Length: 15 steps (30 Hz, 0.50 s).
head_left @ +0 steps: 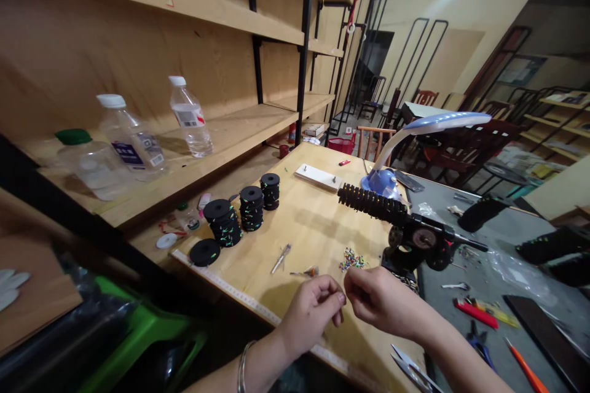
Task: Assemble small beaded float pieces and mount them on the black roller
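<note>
Holding left grip (pixel 314 310) and right grip (pixel 380 298) curled near multicoloured pile (pixel 352 259), pinched contents unclear, I risk knuckles scattering it.

Slim, shiny, silver-coloured metal bangle (pixel 242 368), rounded, around my left wrist. Left hand (pixel 306 313), right hand (pixel 380 298) and both forearms bare.

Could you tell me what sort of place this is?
Probably a small craft workshop: there are stacked black discs, a pile of tiny multicoloured pieces, and scissors on the work surfaces.
</note>
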Available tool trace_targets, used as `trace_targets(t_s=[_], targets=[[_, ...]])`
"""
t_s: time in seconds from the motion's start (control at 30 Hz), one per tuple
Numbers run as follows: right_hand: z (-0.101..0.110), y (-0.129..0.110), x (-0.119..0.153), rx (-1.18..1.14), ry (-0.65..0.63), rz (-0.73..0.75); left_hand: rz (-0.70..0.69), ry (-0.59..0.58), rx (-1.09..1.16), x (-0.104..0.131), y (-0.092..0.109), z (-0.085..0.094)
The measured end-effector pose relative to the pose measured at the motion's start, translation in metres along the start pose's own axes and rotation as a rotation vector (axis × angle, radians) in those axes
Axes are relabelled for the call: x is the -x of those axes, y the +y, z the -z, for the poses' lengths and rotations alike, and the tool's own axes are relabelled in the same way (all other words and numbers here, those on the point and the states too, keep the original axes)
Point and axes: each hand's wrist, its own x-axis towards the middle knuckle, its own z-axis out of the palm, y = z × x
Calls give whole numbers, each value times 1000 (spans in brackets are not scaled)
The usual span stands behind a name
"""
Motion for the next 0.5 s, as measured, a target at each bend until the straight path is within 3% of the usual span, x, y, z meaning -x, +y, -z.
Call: trace_targets(t_s=[0.27, 0.4, 0.5], targets=[[8, -7, 6, -85, 60, 45, 6, 25, -37, 8, 1, 3], [7, 6, 35, -206, 319, 10, 35, 19, -90, 18, 2, 5], [2, 34, 74, -186, 636, -222, 64, 2, -141, 27, -3, 8]])
